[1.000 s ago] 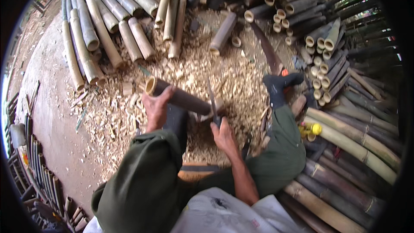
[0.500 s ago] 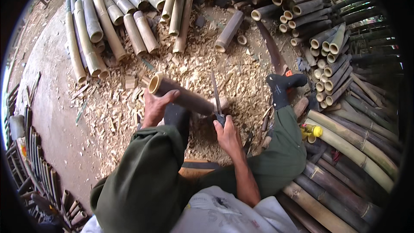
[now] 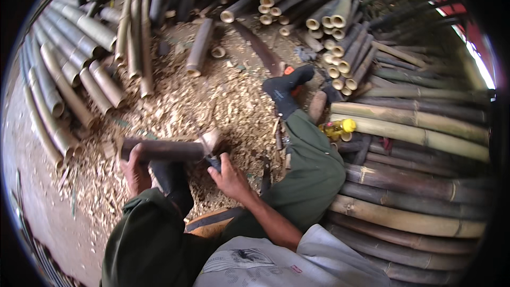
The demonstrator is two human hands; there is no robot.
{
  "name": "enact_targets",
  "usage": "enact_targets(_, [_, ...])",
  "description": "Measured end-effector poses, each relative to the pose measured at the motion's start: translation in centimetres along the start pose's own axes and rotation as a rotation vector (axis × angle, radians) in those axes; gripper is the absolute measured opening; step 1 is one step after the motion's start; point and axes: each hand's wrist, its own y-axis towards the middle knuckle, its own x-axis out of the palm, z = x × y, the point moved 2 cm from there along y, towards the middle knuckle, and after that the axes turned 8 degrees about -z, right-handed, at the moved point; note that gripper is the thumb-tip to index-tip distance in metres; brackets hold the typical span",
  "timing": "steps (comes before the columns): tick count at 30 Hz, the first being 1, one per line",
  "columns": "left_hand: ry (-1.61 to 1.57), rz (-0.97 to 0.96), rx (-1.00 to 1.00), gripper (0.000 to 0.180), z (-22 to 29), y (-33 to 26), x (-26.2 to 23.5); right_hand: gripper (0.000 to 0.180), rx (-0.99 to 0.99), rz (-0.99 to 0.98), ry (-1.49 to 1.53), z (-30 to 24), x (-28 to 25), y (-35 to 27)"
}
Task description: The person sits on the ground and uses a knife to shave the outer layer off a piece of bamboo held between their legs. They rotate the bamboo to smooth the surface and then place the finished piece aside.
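My left hand (image 3: pixel 137 174) is wrapped round a short, dark brown bamboo section (image 3: pixel 169 150) near its left end. The section lies almost level above my left boot (image 3: pixel 172 183). My right hand (image 3: pixel 232 178) grips the dark handle of a knife (image 3: pixel 213 163) just beyond the section's right end. The knife's blade points away from me and is smeared by motion. Behind that end is a pale, rounded piece of wood (image 3: pixel 214 139); whether the bamboo touches it I cannot tell.
Wood chips (image 3: pixel 175 111) cover the ground around my legs. A saw (image 3: pixel 261 48) with an orange part lies ahead, beside my right boot (image 3: pixel 284 93). Cut bamboo tubes (image 3: pixel 348 56) are piled ahead; long poles (image 3: pixel 414 180) and a yellow-capped bottle (image 3: pixel 338 127) lie to the right.
The view has swung right. The bamboo section has turned from a slant to nearly level, so its hollow left end no longer shows. Both hands keep their grips; the knife blade is now blurred.
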Motion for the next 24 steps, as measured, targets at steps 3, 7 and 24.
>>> enact_targets(3, [0.071, 0.113, -0.038, 0.063, -1.5, 1.0, -0.8, 0.041, -0.028, -0.014, 0.096, -0.1, -1.8, -0.6])
enact_targets(7, [0.093, 0.103, -0.032, 0.062, -1.2, 0.2, 0.6, 0.037, -0.096, 0.056, 0.102, 1.2, -1.1, -1.6])
enact_targets(24, [0.087, 0.127, 0.119, 0.054, -1.3, -1.0, 2.3, 0.031, -0.220, 0.251, 0.100, -2.4, -1.8, -1.3])
